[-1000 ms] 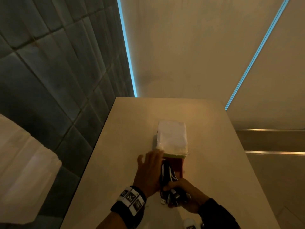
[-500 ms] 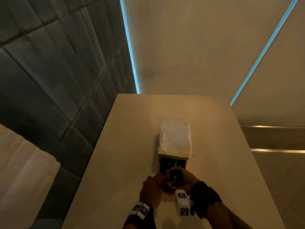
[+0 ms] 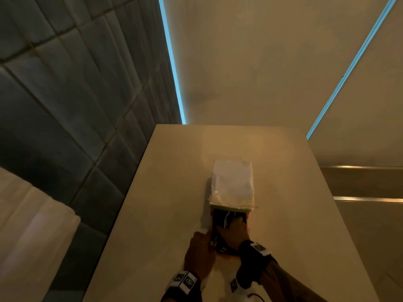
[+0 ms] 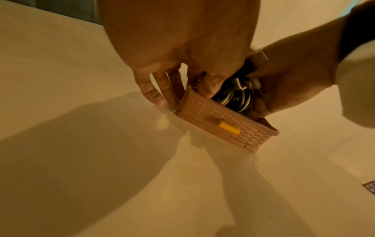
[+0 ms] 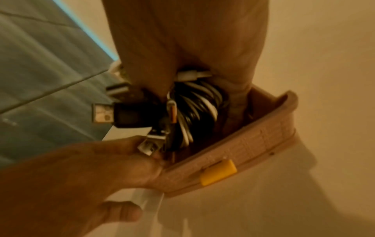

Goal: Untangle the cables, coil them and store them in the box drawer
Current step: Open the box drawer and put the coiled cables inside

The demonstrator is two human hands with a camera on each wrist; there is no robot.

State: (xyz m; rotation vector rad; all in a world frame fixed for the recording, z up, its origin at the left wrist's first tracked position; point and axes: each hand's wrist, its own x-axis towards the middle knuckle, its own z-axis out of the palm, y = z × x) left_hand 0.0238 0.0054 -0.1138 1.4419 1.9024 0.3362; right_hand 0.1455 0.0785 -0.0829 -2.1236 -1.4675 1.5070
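A small box [image 3: 232, 186] with a white top stands on the table, its pink brick-patterned drawer [image 4: 223, 126] pulled out toward me. The drawer front carries a yellow handle [image 5: 218, 172]. My right hand [image 3: 234, 232] grips a coil of black and white cables [image 5: 194, 109] and holds it down inside the drawer; USB plugs stick out on the coil's left. My left hand [image 4: 162, 89] pinches the drawer's front-left corner, fingers on the outside wall and thumb just inside. The drawer's floor is hidden by the coil.
The beige table [image 3: 294, 214] is narrow, with its left edge next to a grey padded wall [image 3: 76, 105] and its right edge open. A white strip [image 5: 150, 203] lies on the table beside the drawer, under my left hand.
My right hand has carried the cable coil forward from in front of the drawer down into it. My left hand has drawn back from beside the box to the drawer's front corner.
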